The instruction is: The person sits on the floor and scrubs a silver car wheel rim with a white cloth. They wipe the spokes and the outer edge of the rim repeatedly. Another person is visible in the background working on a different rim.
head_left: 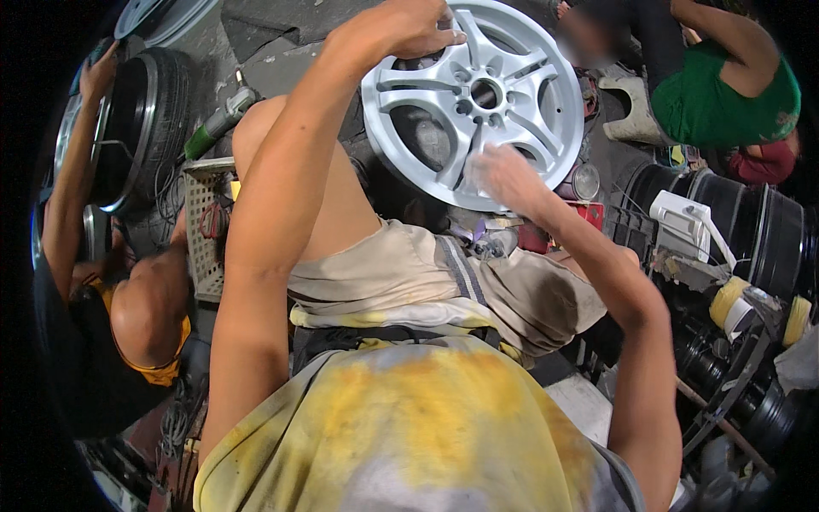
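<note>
Fingers of the left hand (401, 30) are curled over the top rim of a silver alloy wheel (478, 98), gripping it so it stands tilted on edge above the person's knees. Right hand (503, 175) is pretty blurred, pressed against the lower spokes near the bottom rim, so can't tell how its fingers sit or if it holds anything. Off to the left, another person's hand (98, 72) rests on a black tyre (141, 124). Someone in a green shirt (717, 98) crouches at the upper right, near some black drums (751, 235).
</note>
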A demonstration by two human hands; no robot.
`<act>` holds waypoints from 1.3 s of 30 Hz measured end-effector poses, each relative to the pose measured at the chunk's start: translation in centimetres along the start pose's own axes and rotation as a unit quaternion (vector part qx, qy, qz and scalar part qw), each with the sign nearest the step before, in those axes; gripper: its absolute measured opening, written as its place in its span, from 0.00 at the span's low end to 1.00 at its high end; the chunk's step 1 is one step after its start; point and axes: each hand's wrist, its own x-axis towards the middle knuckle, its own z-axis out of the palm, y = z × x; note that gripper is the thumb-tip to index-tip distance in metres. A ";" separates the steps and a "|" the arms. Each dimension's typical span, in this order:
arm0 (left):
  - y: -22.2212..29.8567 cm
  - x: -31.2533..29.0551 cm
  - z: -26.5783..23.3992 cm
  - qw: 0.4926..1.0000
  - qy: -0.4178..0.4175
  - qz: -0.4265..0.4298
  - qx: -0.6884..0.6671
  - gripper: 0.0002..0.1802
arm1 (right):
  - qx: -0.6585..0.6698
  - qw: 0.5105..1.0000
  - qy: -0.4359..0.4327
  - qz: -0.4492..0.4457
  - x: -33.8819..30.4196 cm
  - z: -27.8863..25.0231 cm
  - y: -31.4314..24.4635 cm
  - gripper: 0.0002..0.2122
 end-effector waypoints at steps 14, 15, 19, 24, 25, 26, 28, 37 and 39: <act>-0.5 -0.5 -0.7 0.999 -0.040 -0.033 0.000 0.23 | 0.019 0.989 -0.140 0.046 2.2 -2.0 3.2 0.11; -0.2 -0.3 -1.0 0.998 -0.050 -0.029 -0.001 0.23 | 0.043 0.993 -0.078 0.076 2.6 -2.0 4.5 0.11; 0.5 -0.7 -0.7 0.998 -0.025 -0.051 -0.016 0.21 | -0.010 0.991 -0.130 0.043 3.4 -1.8 4.7 0.12; -1.1 -1.3 -0.5 1.000 0.016 -0.025 -0.001 0.19 | 0.057 0.994 -0.082 -0.054 3.5 -3.8 4.1 0.12; -1.6 -1.2 -0.3 1.000 0.025 -0.012 0.005 0.19 | -0.019 0.973 -0.212 0.094 4.6 -4.3 4.8 0.12; -1.5 -1.2 -0.2 1.000 0.026 -0.002 0.002 0.18 | -0.029 0.975 -0.201 0.088 4.8 -4.0 5.3 0.13; -1.1 -1.0 0.0 0.999 0.030 0.019 -0.005 0.17 | -0.048 0.980 -0.179 0.077 4.1 -3.1 6.2 0.13; 0.0 -0.8 -0.8 1.000 -0.001 -0.024 0.002 0.21 | 0.002 0.994 -0.100 0.035 3.0 -2.5 6.3 0.12; -0.5 -0.7 -0.2 1.000 0.011 0.000 -0.001 0.22 | 0.028 0.992 -0.111 0.049 2.3 -2.0 3.4 0.12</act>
